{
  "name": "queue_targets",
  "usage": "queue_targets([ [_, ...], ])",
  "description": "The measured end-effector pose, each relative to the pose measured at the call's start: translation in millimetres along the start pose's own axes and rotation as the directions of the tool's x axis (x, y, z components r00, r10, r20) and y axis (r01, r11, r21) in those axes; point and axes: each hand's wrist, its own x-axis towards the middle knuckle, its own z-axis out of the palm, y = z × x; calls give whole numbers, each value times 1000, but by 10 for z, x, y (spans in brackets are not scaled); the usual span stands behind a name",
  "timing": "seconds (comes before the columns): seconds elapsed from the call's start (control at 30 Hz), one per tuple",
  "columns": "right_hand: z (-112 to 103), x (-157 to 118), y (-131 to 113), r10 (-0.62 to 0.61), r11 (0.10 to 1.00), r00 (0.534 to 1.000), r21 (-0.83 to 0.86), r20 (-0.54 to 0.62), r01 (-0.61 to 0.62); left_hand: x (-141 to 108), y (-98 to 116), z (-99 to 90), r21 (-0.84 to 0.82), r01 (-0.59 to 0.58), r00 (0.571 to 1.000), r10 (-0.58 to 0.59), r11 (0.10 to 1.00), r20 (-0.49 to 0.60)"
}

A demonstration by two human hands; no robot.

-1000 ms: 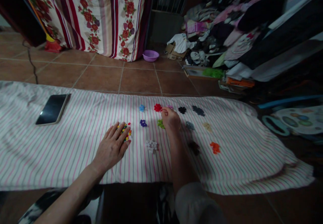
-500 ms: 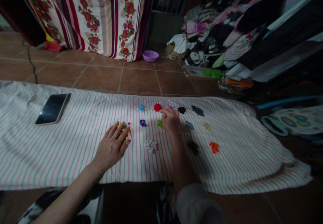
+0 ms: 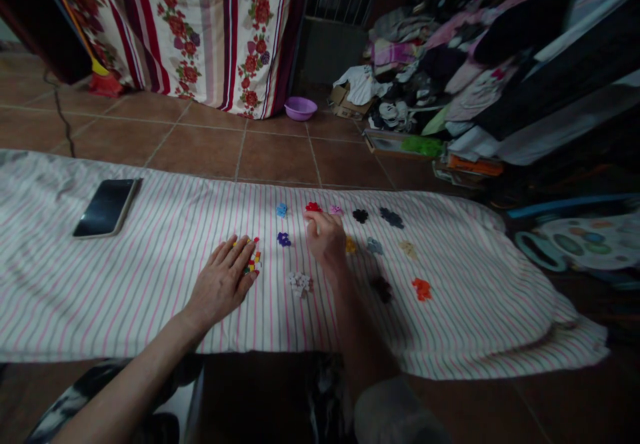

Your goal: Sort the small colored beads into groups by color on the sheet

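Observation:
My left hand (image 3: 223,279) lies flat with its fingers stretched out, partly covering a patch of small coloured bricks (image 3: 255,259) in red, yellow, white and green. My right hand (image 3: 327,239) is closed in a pinch just in front of the red pile (image 3: 313,207); whatever the fingertips hold is too small or hidden. Around it lie little piles of small pieces: light blue (image 3: 282,210), dark blue (image 3: 284,239), pink (image 3: 336,210), yellow (image 3: 351,245) and white (image 3: 300,283). The green pile is hidden behind my right hand.
Farther right on the striped cloth (image 3: 165,284) lie black (image 3: 360,216), dark grey (image 3: 391,217), light grey (image 3: 375,245), beige (image 3: 409,249), dark brown (image 3: 383,289) and orange (image 3: 421,289) piles. A phone (image 3: 107,208) lies at the left. Beyond stands a purple basin (image 3: 301,108).
My right hand has shifted left, now covering the green pile and uncovering the yellow one. My left hand stays flat on the coloured bricks. The whole view has shifted slightly.

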Motion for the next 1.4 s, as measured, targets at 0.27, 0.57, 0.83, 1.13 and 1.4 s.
queue_targets([
  [0.27,108,-193,-401,-310,947,896,193,319,258,11,-44,16,-105,12,999,-15,994,-29],
  [0.57,157,-264,-477,-403,915,818,184,410,359,40,-46,33,-127,7,999,-11,992,-37],
  [0.83,192,-262,-504,-432,902,806,191,405,387,40,-39,42,-131,9,998,-17,991,-55],
  [1.13,209,-250,-522,-435,899,824,221,362,378,55,-42,19,-143,6,999,-12,990,-44],
  [1.4,126,-218,-518,-394,911,873,246,289,330,58,-38,24,-133,11,999,-17,991,-47],
])
